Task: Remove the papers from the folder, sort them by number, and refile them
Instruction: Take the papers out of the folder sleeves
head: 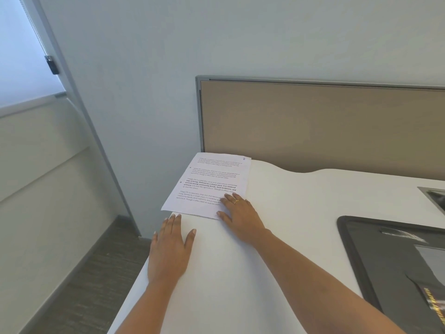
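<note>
Resting flat and spread on the white desk (277, 237), your left hand (169, 251) holds nothing; beyond it, your right hand (240, 213), fingers splayed, presses the white printed sheet numbered 2 (212, 184) at the desk's far-left corner.

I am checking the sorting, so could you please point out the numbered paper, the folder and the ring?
numbered paper (212, 179), head view, middle of sheet.
folder (375, 251), head view, dark inner cover.
ring (236, 201), head view, band on right hand finger.
</note>
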A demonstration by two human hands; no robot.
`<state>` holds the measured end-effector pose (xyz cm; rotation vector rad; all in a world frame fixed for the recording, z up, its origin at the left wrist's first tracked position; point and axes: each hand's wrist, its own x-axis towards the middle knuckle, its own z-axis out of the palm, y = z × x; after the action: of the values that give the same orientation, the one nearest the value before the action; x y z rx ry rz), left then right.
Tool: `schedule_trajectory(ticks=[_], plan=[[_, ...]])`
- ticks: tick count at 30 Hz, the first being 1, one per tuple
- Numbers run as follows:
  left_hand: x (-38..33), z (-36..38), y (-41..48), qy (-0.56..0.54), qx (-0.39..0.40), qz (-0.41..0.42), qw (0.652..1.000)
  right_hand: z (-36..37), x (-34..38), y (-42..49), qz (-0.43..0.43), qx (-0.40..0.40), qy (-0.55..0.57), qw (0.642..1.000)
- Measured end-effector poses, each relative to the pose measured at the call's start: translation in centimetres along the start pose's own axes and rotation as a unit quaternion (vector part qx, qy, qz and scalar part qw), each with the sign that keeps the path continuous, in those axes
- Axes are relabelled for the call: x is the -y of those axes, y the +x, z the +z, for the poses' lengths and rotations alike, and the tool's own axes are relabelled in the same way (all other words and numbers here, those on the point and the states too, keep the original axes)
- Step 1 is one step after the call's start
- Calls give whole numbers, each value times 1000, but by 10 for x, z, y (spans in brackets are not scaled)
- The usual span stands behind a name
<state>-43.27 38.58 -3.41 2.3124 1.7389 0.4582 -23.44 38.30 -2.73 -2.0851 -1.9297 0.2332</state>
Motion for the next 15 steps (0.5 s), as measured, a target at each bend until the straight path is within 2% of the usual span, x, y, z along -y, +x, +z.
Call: schedule_trajectory(ticks=[5, 9, 15], plan=[[-1, -1, 0, 0, 4, -3, 1000, 5, 2, -10, -24, -58, 6, 998], [0, 0, 1, 8, 7, -3, 1000, 7, 4, -16, -8, -115, 37, 993], [-2, -1, 0, 7, 7, 3, 1000, 4, 4, -38, 4, -102, 41, 994]])
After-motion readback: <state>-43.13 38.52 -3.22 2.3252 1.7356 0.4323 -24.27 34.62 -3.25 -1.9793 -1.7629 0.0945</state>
